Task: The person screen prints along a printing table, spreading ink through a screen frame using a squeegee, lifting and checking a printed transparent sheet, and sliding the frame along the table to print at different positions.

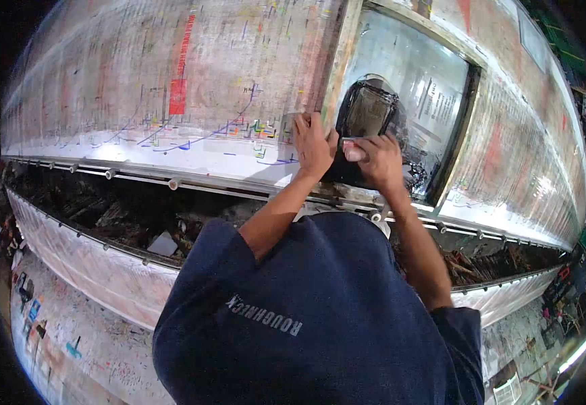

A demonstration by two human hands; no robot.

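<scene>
A wooden-edged screen printing frame (465, 135) lies on the long table, its pale mesh carrying faint lettering. Black ink (409, 152) is smeared over the mesh around a dark rectangular patch (368, 113). My left hand (314, 145) grips the frame's left rail near its lower end, fingers bent over the edge. Over the inked lower part of the mesh, my right hand (379, 158) is closed round a small pale pinkish piece (355, 150) with a light straight edge. Its exact kind is unclear, partly covered by my fingers.
The table top (252, 61) is stained with coloured marks and carries a red printed strip (181, 67). A metal rail (124, 174) with round knobs runs along its near edge. Below lies a dark, littered gap, then a second table (104, 263). A light tube (576, 354) shows lower right.
</scene>
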